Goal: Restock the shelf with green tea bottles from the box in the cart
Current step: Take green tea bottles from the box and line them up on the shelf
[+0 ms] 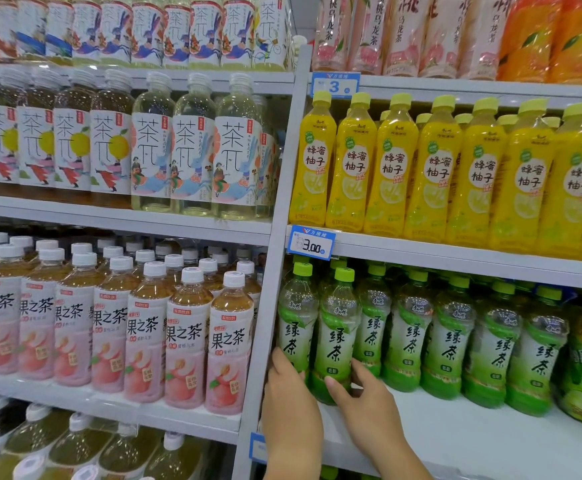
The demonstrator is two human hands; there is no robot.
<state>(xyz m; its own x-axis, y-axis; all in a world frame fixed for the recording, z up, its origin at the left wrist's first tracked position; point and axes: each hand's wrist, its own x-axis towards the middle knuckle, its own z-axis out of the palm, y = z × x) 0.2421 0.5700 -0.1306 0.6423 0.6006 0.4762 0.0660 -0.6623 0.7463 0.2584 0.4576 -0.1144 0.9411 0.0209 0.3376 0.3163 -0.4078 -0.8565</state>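
Green-capped clear plastic tea bottles (411, 334) in row on white metal shelf (456, 438), lower right bay, under yellow plastic drink bottles (435, 168). Right hand (369, 407) on second bottle from left (336, 341): grip narrow, thumb across front of base, fingers round right side; bottle upright on shelf. Left hand (293, 403) touches lower side of leftmost bottle (296, 327); cannot tell its grip, fingers hidden. Blue price tag (312, 242) on shelf edge above.
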